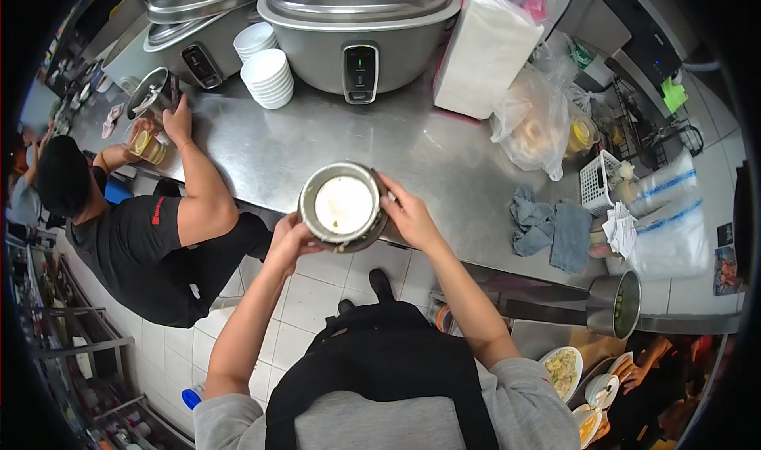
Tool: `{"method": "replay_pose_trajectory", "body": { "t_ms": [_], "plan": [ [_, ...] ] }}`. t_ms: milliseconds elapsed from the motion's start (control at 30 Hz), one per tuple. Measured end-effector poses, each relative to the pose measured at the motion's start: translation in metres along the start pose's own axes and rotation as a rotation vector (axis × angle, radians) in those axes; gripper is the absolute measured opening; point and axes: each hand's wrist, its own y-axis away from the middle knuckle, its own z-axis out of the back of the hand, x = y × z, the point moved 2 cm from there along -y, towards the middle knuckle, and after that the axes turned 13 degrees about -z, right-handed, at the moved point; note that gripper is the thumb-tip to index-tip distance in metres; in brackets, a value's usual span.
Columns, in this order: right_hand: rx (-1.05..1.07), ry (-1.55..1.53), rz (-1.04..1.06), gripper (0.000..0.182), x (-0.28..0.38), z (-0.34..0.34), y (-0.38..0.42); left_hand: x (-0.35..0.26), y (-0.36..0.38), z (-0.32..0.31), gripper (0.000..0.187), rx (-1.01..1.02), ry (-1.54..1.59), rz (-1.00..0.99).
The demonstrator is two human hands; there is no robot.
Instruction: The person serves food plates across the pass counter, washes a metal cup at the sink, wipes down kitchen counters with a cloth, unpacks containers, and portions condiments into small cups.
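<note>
Between my two hands, a round metal pot [304, 209] is held over the front edge of the steel counter [412, 153]. Its inside looks pale, with a small brown spot near the bottom. My left hand [290, 245] is closed on its lower left side. On the right side, my right hand [407, 212] grips the wall near the rim. The pot tips slightly toward me, so its opening faces the camera. Parts of the fingers are hidden behind and under it.
Two large rice cookers [317, 50] and stacked white bowls [267, 84] stand at the back. A co-worker [151, 228] crouches left, holding a glass jar [149, 147]. To the right are plastic bags [533, 121], blue cloths [569, 236], a white basket [598, 182] and plated food [563, 371].
</note>
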Motion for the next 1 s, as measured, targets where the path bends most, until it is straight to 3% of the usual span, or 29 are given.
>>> {"method": "replay_pose_trajectory", "body": {
  "t_ms": [33, 100, 133, 167, 200, 267, 367, 433, 500, 567, 667, 767, 867, 1000],
  "plan": [
    [0.176, -0.099, -0.215, 0.045, 0.007, 0.003, 0.007, 0.004, 0.012, 0.008, 0.050, -0.013, -0.001, 0.017],
    [0.014, 0.109, -0.253, 0.045, 0.007, 0.032, 0.013, 0.012, 0.036, 0.021, 0.047, -0.055, 0.016, 0.063],
    [-0.088, 0.218, -0.494, 0.045, 0.017, 0.067, 0.011, 0.017, 0.048, 0.027, 0.046, -0.076, 0.030, 0.096],
    [-0.363, 0.394, -0.271, 0.043, -0.015, 0.103, 0.010, 0.025, 0.060, 0.034, 0.044, -0.115, 0.040, 0.094],
    [-0.491, 0.605, -0.150, 0.043, -0.032, 0.142, 0.017, 0.031, 0.070, 0.040, 0.043, -0.146, 0.047, 0.127],
    [-0.275, 1.129, -0.231, 0.047, -0.056, 0.205, 0.042, 0.049, 0.087, 0.054, 0.042, -0.214, 0.039, 0.140],
    [-0.195, 1.264, -0.280, 0.045, -0.110, 0.228, 0.072, 0.078, 0.103, 0.069, 0.048, -0.292, -0.004, 0.169],
    [-0.513, 1.063, -0.188, 0.044, -0.135, 0.228, 0.071, 0.100, 0.104, 0.073, 0.051, -0.305, -0.009, 0.173],
    [-0.573, 0.803, -0.260, 0.044, -0.157, 0.206, 0.033, 0.122, 0.098, 0.077, 0.055, -0.324, 0.013, 0.178],
    [-0.542, 0.741, -0.154, 0.044, -0.150, 0.149, -0.033, 0.137, 0.088, 0.078, 0.056, -0.332, 0.020, 0.179],
    [-0.558, 0.872, 0.008, 0.039, -0.124, 0.067, -0.139, 0.154, 0.070, 0.082, 0.058, -0.370, 0.049, 0.184],
    [-0.271, 0.743, 0.152, 0.042, -0.102, 0.002, -0.192, 0.154, 0.053, 0.083, 0.062, -0.387, 0.044, 0.200],
    [0.011, 0.502, 0.414, 0.047, -0.055, -0.065, -0.171, 0.159, 0.042, 0.086, 0.062, -0.410, 0.067, 0.201],
    [0.234, 0.341, 0.537, 0.043, -0.015, -0.136, -0.098, 0.163, 0.033, 0.087, 0.063, -0.387, 0.089, 0.200]
  ]
}}
